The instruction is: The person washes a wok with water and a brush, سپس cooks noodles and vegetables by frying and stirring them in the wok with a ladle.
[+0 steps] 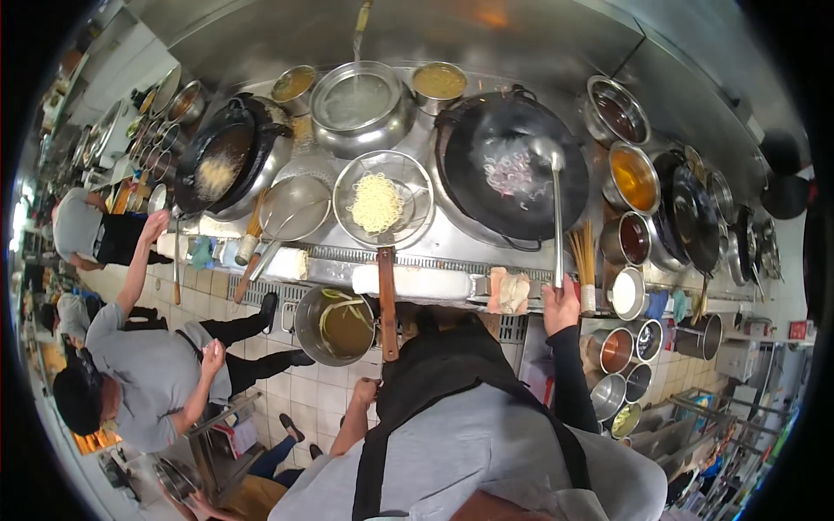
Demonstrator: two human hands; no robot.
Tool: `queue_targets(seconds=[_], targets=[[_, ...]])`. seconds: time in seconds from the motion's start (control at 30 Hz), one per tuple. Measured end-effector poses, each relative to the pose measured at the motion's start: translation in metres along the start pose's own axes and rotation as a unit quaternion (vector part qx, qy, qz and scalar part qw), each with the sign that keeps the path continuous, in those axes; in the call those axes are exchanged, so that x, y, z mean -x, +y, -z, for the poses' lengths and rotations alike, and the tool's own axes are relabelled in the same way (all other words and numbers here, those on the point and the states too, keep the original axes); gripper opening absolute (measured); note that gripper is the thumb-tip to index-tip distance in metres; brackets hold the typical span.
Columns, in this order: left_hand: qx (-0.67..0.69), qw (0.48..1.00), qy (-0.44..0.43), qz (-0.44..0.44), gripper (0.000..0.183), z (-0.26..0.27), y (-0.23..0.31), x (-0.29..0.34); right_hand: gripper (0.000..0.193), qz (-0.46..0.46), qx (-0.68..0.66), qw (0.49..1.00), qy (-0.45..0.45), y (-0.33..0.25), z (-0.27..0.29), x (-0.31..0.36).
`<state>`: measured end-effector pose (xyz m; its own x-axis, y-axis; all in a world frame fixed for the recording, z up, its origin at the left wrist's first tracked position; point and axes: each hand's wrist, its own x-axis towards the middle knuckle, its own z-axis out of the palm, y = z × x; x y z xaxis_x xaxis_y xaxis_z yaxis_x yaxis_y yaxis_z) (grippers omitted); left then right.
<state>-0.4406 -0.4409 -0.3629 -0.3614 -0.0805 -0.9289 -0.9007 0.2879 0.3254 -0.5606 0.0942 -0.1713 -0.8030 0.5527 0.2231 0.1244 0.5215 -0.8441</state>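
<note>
My right hand [563, 306] is closed around the handle of a long metal ladle [558, 230]. The ladle's bowl hangs over the right side of a large black wok [473, 187]. Purplish-white slices, which look like onion [508, 178], lie in the wok under some steam. My left hand [367, 391] is low beside my black apron, its fingers curled; what they hold, if anything, is hidden. Left of the wok, a round wire strainer [387, 304] with a wooden handle carries pale yellow noodles [375, 202]. Its handle points toward me, apart from my left hand.
Water runs from a tap [361, 17] into a wide steel pot [326, 104]. A second wok [187, 187] and an empty strainer [295, 208] are at left. Sauce bowls [632, 178] and a bamboo brush [584, 260] line the right. A co-worker [156, 365] stands left, near a floor-level pot [304, 326].
</note>
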Motion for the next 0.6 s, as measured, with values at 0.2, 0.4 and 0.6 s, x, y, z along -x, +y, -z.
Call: queue_targets(seconds=[0.2,0.4,0.6], targets=[[0.081,0.990,0.051,0.104,0.018,0.022,-0.017,-0.028,0.013,-0.246,-0.332,0.882,-0.228,-0.155,-0.124,-0.075],[0.217,0.974,0.057,-0.037,0.018,0.034,0.058,-0.005,0.015,-0.468,-0.668,0.438,-0.378,-0.216,-0.268,-0.180],[0.235,0.969,0.054,-0.057,0.018,0.028,0.041,-0.002,0.017,-0.530,-0.701,0.293,-0.378,-0.250,-0.338,-0.210]])
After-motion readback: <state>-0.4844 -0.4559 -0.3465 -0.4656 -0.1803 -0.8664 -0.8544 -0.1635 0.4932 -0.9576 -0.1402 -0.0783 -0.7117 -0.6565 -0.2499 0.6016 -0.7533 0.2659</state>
